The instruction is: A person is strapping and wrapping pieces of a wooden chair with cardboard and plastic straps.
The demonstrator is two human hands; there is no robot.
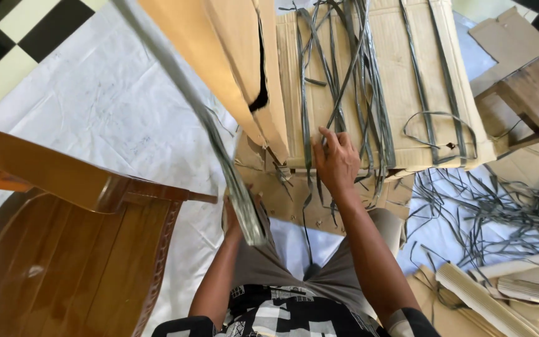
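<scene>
My left hand (233, 219) has its grip closed around a bundle (210, 134) of grey-green strips, low down near my knee; the bundle rises from that grip, blurred, slanting up and away to the left across the view. The hand itself is half hidden behind the bundle, so I see little more than the wrist and the curl of the fingers.

My right hand (336, 161) lies flat, palm down, on the near edge of the cardboard (394, 75), with the fingers spread and the fingertips pressing on loose strips (350, 81) that run lengthwise over the cardboard. Whether the fingers pinch any one strip I cannot tell; the grip is narrow and mostly laid on top.

More strips hang off the near edge of the cardboard, toward my lap. Left of the cardboard a folded flap (219, 56) of the same brown board stands up, torn at its edge. Right of the cardboard sits a small dark wooden stool (534, 97), and nearer than that a tangle of strips (500, 209) lies on the floor beside ribbed pale pieces (488, 299). Far left of the cardboard is a polished wooden chair (63, 249), on a white sheet (107, 106) over the checked floor (7, 43).
</scene>
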